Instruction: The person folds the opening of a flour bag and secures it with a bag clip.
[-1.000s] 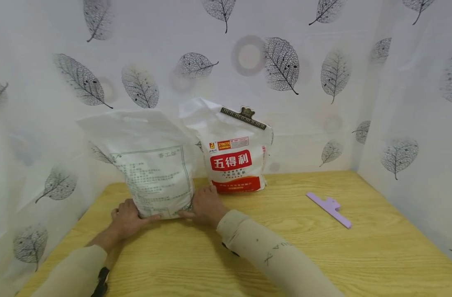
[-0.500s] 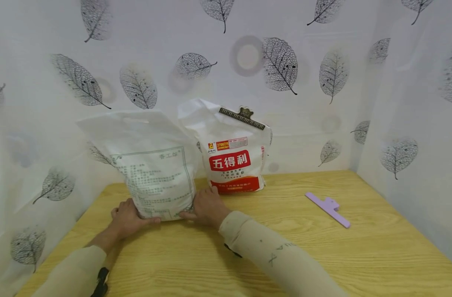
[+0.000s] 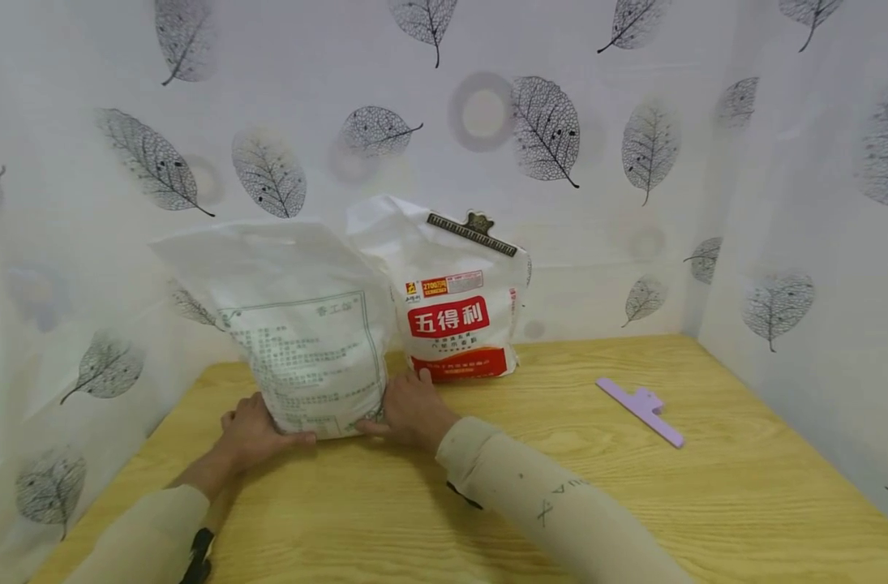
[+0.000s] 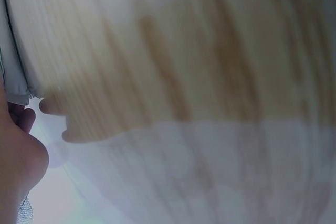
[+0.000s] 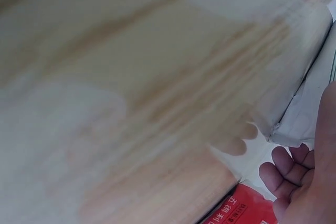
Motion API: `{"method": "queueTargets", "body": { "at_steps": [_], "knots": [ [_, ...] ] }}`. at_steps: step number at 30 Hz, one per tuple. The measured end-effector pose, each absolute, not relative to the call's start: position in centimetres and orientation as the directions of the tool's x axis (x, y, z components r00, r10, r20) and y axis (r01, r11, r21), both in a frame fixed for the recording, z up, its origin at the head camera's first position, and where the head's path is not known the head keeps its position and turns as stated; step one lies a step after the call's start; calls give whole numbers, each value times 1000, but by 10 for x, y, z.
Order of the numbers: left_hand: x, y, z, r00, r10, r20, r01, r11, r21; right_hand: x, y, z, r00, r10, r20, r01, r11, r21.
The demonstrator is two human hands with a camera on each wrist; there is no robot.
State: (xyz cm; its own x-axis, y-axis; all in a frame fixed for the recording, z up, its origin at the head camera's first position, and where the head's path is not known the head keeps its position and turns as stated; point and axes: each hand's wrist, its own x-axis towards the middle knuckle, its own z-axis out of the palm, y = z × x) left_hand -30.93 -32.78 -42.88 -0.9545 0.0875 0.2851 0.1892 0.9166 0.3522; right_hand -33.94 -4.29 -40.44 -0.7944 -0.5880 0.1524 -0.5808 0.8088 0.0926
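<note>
A full white bag with green print (image 3: 305, 349) stands upright on the table at the left in the head view, its wide top leaning left. My left hand (image 3: 257, 434) grips its lower left corner, thumb along the front bottom edge. My right hand (image 3: 414, 410) holds the lower right corner, with the thumb in front and the other fingers at the side. In the right wrist view, the curled fingers (image 5: 289, 166) show near the bag's bottom corner. The left wrist view shows part of the left hand (image 4: 23, 156) beside the bag's base.
Behind and to the right stands a white and red flour bag (image 3: 451, 324), its folded top held by a dark metal clip (image 3: 473, 231). A purple clip (image 3: 641, 411) lies on the wooden table (image 3: 560, 487). Leaf-patterned sheets (image 3: 604, 268) enclose the back and sides.
The white bag has shifted slightly toward me and to the right, with both hands holding its lower corners. The head view has turned a little; the flour bag and purple clip stay put.
</note>
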Motion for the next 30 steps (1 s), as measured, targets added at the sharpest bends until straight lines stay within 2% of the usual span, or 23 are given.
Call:
{"method": "queueTargets", "body": {
  "at_steps": [10,15,30],
  "knots": [
    [-305,-321,-423,-946,125,298,234,901,366,-337,-36,-403,-794,-588,156,-580,809,98],
    [-301,-316,-422,-945,124,302,236,897,373,-336,-33,-404,-788,-592,169,-591,804,61],
    [-300,-308,-422,-941,137,309,253,893,373,-335,-21,-405,-767,-615,185,-604,788,116]
  ]
}}
